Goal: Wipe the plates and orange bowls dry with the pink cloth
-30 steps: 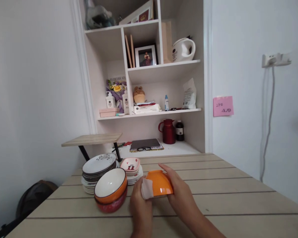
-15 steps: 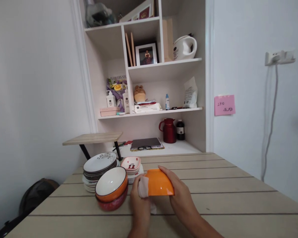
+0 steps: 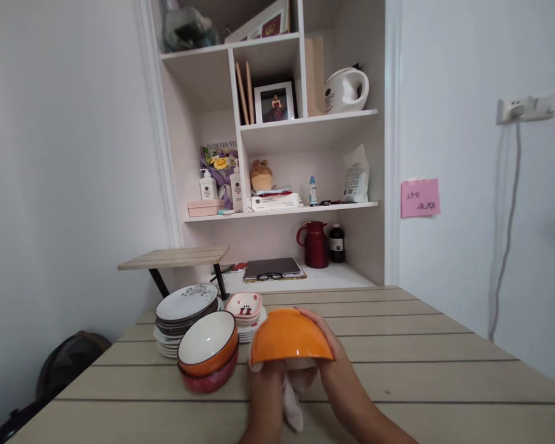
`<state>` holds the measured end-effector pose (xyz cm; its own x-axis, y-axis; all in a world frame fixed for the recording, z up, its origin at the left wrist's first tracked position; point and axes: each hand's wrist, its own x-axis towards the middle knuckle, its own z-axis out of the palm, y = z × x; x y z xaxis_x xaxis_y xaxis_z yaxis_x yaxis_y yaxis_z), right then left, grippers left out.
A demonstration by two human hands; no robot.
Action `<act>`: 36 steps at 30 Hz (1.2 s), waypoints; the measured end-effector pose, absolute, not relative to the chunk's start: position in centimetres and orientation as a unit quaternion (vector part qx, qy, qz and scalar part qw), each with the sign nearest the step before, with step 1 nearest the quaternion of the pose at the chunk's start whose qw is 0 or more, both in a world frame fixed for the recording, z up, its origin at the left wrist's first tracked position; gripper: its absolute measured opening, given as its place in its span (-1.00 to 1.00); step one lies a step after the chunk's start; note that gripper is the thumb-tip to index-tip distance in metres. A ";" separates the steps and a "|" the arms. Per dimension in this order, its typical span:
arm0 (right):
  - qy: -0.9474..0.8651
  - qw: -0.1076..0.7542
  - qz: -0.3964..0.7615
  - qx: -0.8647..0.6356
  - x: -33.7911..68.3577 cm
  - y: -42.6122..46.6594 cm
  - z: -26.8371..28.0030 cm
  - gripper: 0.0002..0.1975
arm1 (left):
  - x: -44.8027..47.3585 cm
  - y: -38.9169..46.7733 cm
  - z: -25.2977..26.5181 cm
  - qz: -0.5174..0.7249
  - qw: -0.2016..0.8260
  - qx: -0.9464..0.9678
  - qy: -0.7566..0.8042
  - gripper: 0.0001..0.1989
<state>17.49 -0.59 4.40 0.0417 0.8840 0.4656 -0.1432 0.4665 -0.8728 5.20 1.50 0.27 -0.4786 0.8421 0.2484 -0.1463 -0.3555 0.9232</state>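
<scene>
An orange bowl [image 3: 290, 336] is tipped upside down above the table, its outer side facing up and its rim low. My right hand [image 3: 330, 351] is closed around its right side, fingers over the base. My left hand [image 3: 264, 385] reaches under the rim at the left with a pale cloth [image 3: 292, 404]; its fingers are mostly hidden by the bowl. The cloth's loose end hangs between my wrists. Left of my hands, another orange bowl [image 3: 208, 345] with a white inside rests tilted in a red bowl [image 3: 210, 379].
Behind those bowls stand a stack of plates [image 3: 187, 303] and small pink-rimmed dishes [image 3: 244, 305]. A low wooden stand [image 3: 173, 258] is at the table's back left. Further back, a shelf holds a red jug [image 3: 315, 245] and a dark laptop [image 3: 272, 267].
The bowl has turned so its rim faces down. My left hand and the cloth have moved from its outer left side to beneath it; my right hand keeps its grip.
</scene>
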 end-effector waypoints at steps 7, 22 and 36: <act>-0.613 0.622 0.288 -0.394 18.9 2.6 2.2 -0.48 | 4.8 2.2 0.5 0.709 0.240 0.447 0.489 -0.71; -0.713 0.576 0.088 -0.390 19.5 1.4 3.1 -0.32 | 4.4 2.3 -2.0 0.684 0.142 0.523 0.488 -0.42; -0.645 0.634 0.173 -0.390 18.6 0.8 3.0 -0.51 | 5.1 3.1 -1.0 0.758 0.305 0.459 0.350 -0.59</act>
